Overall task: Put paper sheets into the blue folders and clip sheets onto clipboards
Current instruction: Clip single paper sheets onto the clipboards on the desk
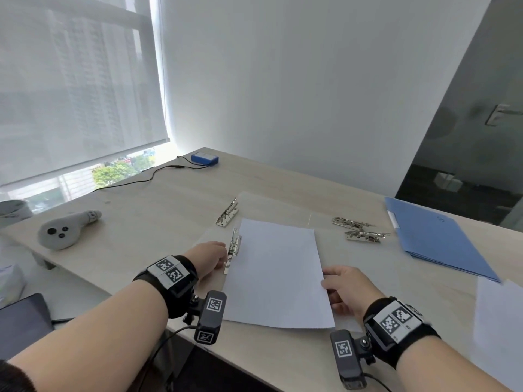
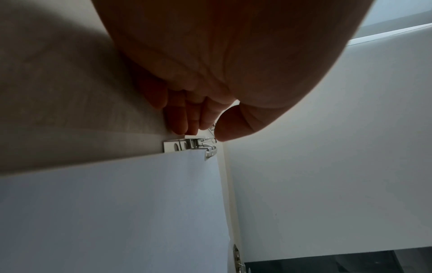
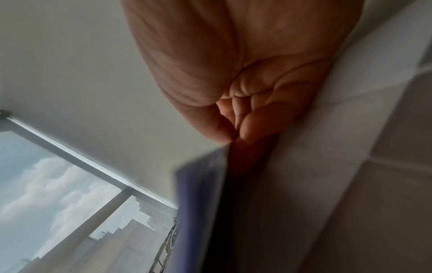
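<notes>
Head view: left hand (image 1: 210, 257) pinches the clip (image 1: 233, 250) on the near clipboard, while right hand (image 1: 343, 287) pinches the sheet's (image 1: 276, 275) right edge.

Left wrist: fingers (image 2: 181, 120) and thumb squeeze the clip lever.

Right wrist: thumb and fingers nip paper.

Clipping step; next, probably slide it under and release.

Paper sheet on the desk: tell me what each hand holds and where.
The right hand pinches the paper sheet at its right edge. The left hand holds the metal clip at the sheet's left edge.
</notes>
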Motion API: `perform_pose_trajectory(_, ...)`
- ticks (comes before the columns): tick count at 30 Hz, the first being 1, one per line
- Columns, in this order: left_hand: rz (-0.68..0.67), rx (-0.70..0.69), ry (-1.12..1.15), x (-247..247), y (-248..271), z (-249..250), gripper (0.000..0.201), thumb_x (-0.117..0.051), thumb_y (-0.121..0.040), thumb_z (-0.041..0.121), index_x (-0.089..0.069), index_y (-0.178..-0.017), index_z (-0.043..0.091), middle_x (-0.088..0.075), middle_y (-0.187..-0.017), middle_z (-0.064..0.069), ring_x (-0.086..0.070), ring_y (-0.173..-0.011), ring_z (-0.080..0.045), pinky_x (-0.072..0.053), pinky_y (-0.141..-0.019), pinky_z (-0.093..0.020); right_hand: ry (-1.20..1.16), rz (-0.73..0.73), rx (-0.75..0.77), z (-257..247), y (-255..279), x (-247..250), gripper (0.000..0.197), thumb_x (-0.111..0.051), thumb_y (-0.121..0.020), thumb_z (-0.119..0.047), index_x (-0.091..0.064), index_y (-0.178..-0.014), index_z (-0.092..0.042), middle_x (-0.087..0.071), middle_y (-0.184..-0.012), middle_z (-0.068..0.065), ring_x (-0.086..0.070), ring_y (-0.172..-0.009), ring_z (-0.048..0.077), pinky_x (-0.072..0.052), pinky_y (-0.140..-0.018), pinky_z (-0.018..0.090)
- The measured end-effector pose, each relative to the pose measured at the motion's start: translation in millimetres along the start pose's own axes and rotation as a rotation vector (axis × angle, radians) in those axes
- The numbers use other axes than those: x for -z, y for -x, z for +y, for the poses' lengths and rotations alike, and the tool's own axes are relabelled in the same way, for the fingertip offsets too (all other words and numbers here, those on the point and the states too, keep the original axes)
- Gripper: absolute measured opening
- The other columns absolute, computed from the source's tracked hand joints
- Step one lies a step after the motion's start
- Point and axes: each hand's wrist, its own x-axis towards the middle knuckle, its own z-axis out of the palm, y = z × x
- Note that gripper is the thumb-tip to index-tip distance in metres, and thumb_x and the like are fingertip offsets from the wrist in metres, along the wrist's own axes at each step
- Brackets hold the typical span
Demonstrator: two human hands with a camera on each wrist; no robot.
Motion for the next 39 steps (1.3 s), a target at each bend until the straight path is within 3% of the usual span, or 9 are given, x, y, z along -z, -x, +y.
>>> perform_pose_trajectory(3, -0.003, 0.009, -0.028, 3, -12, 0, 0.026, -0.047, -0.091, -0.001, -0.054, -0.075, 0.018, -0.054, -0.076, -0.003, -0.046, -0.061, -0.016, -0.036, -0.057, -0.026, -0.01, -0.002, 0.009, 1, -2, 1, 0.03, -0.054, -0.09, 0.001, -0.068, -0.112, -0.012, -0.075, -0.074, 0.008, -0.059, -0.049, 0.017, -0.044, -0.048, 0.026)
perform_pose_trajectory(7, 0.008, 0.024, -0.077, 3, -21, 3, 0.02, -0.05, -0.092, 0.005, -0.055, -0.076, 0.014, -0.054, -0.076, -0.003, -0.051, -0.073, -0.022, -0.039, -0.059, -0.026, -0.032, -0.014, 0.021, 1, 0, 1, 0.029, -0.054, -0.091, 0.002, -0.069, -0.11, -0.013, -0.077, -0.077, 0.008, -0.061, -0.052, 0.017, -0.045, -0.05, 0.027)
perform_pose_trajectory(11, 0.019, 0.039, -0.126, 1, -23, 12, 0.026, -0.05, -0.092, 0.009, -0.052, -0.066, 0.011, -0.05, -0.066, -0.004, -0.046, -0.058, -0.018, -0.037, -0.054, -0.027, -0.023, -0.019, 0.026, 0, 1, 0, 0.029, -0.054, -0.091, 0.002, -0.071, -0.108, -0.013, -0.074, -0.076, 0.008, -0.058, -0.048, 0.016, -0.042, -0.048, 0.026)
perform_pose_trajectory(16, 0.013, 0.053, -0.214, -3, -26, 29, 0.026, -0.05, -0.092, 0.009, -0.049, -0.066, 0.012, -0.047, -0.068, -0.004, -0.043, -0.057, -0.017, -0.037, -0.053, -0.025, -0.035, -0.018, 0.022, 1, -1, 1, 0.029, -0.054, -0.092, 0.001, -0.07, -0.11, -0.016, -0.073, -0.07, 0.004, -0.057, -0.047, 0.015, -0.042, -0.046, 0.023)
perform_pose_trajectory(22, 0.003, 0.004, -0.046, -7, -28, 29, 0.025, -0.044, -0.091, 0.0, -0.052, -0.074, 0.016, -0.039, -0.068, -0.006, -0.035, -0.056, -0.017, -0.028, -0.054, -0.025, -0.067, -0.019, 0.024, 4, -2, 1, 0.032, -0.055, -0.092, 0.0, -0.067, -0.117, -0.016, -0.075, -0.078, 0.008, -0.06, -0.049, 0.015, -0.045, -0.046, 0.024)
perform_pose_trajectory(25, 0.068, 0.052, 0.195, -3, -24, 18, 0.012, -0.06, -0.089, 0.027, -0.061, -0.091, 0.015, -0.048, -0.078, -0.007, -0.043, -0.063, -0.02, -0.038, -0.058, -0.026, -0.068, -0.027, 0.027, 4, -3, 2, 0.033, -0.056, -0.092, -0.001, -0.067, -0.119, -0.015, -0.074, -0.079, 0.009, -0.059, -0.048, 0.013, -0.045, -0.047, 0.024)
perform_pose_trajectory(29, 0.051, -0.006, 0.293, 2, -26, 5, 0.027, -0.059, -0.092, 0.039, -0.064, -0.078, 0.017, -0.056, -0.076, -0.004, -0.049, -0.062, -0.016, -0.04, -0.059, -0.026, -0.074, -0.031, 0.027, 5, -5, 2, 0.031, -0.056, -0.092, -0.001, -0.067, -0.117, -0.016, -0.074, -0.078, 0.009, -0.059, -0.047, 0.014, -0.046, -0.049, 0.026)
perform_pose_trajectory(35, 0.037, -0.184, 0.069, 12, -22, -13, 0.005, -0.065, -0.093, 0.018, -0.066, -0.09, 0.015, -0.066, -0.087, -0.009, -0.058, -0.072, -0.019, -0.048, -0.077, -0.03, -0.083, -0.041, 0.03, 6, -7, 2, 0.032, -0.057, -0.091, 0.0, -0.068, -0.118, -0.016, -0.074, -0.08, 0.011, -0.06, -0.05, 0.015, -0.047, -0.051, 0.027)
perform_pose_trajectory(39, 0.024, -0.164, -0.208, 19, -22, -18, 0.03, -0.072, -0.087, 0.032, -0.066, -0.113, 0.019, -0.069, -0.087, -0.001, -0.061, -0.073, -0.014, -0.048, -0.068, -0.023, -0.089, -0.046, 0.028, 7, -9, 2, 0.034, -0.057, -0.091, -0.001, -0.068, -0.12, -0.015, -0.075, -0.086, 0.014, -0.06, -0.056, 0.02, -0.047, -0.053, 0.028)
